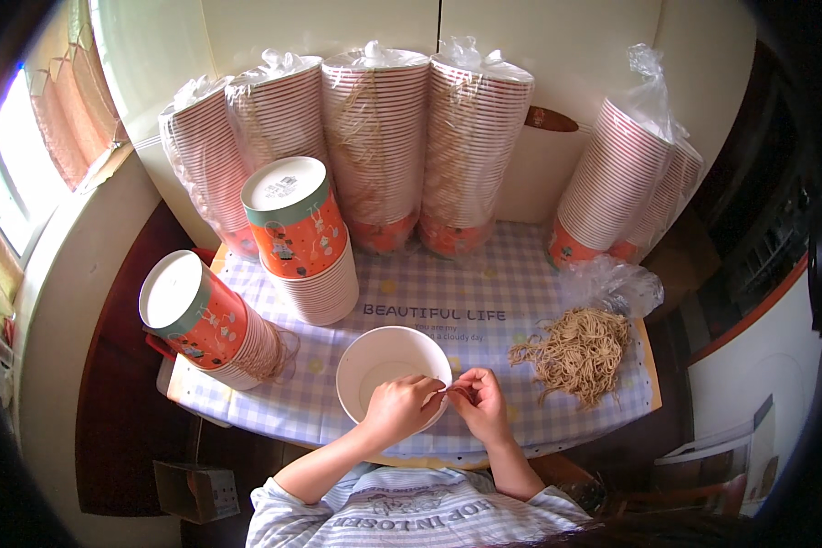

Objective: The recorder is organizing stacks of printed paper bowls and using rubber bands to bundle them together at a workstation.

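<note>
A white paper bucket (363, 363) stands mouth up near the front edge of the table. My left hand (398, 405) reaches over its opening, fingers closed in a pinch at the right side of the rim. My right hand (484, 406) is just outside that rim, thumb and fingers pinched together. The fingertips of both hands nearly meet there. What they pinch is too small and too covered to make out. To the right of my hands lies a loose heap of tan twine (583, 354).
Left of the bucket stand two upside-down stacks of orange and green paper buckets (297, 247), (205, 315); strands of twine (274, 352) hang on the nearer stack. Tall plastic-wrapped bucket stacks (374, 146) line the back. A clear plastic bag (612, 285) lies behind the twine on the checked tablecloth (484, 274).
</note>
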The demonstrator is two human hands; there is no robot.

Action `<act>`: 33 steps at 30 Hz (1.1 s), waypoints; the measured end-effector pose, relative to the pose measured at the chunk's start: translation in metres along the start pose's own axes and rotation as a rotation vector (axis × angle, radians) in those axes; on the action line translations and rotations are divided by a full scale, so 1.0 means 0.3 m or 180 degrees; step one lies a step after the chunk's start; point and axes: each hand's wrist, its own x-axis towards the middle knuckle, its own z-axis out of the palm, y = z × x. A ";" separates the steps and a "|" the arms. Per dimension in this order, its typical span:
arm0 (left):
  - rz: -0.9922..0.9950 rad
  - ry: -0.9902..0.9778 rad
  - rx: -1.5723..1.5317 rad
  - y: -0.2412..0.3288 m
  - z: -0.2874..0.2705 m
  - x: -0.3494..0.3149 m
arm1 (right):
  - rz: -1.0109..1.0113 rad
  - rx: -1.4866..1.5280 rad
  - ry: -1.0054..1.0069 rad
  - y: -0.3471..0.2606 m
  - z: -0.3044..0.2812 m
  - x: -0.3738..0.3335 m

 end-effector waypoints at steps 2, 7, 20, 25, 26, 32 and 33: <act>-0.0069 -0.0039 0.0047 0.002 0.000 0.000 | -0.0020 -0.0048 0.0016 -0.001 0.001 0.000; -0.0021 0.0023 0.0057 -0.002 0.006 -0.001 | -0.0036 -0.0051 0.0004 0.001 0.001 -0.001; -0.0174 0.0223 -0.0442 -0.007 0.030 -0.011 | -0.0182 -0.0239 -0.0021 -0.006 0.000 -0.005; -0.0281 0.0018 -0.0470 -0.007 0.028 -0.012 | -0.0218 -0.0329 0.0022 -0.002 -0.004 -0.007; -0.0269 0.0017 -0.0522 -0.007 0.028 -0.012 | -0.0252 -0.0354 0.0021 -0.001 -0.006 -0.007; -0.0366 -0.0140 -0.0524 0.007 0.008 -0.004 | -0.0345 -0.0500 0.0009 -0.005 -0.006 -0.009; -0.0367 -0.0137 -0.0522 0.004 0.009 -0.005 | -0.0346 -0.0498 0.0006 -0.008 -0.004 -0.010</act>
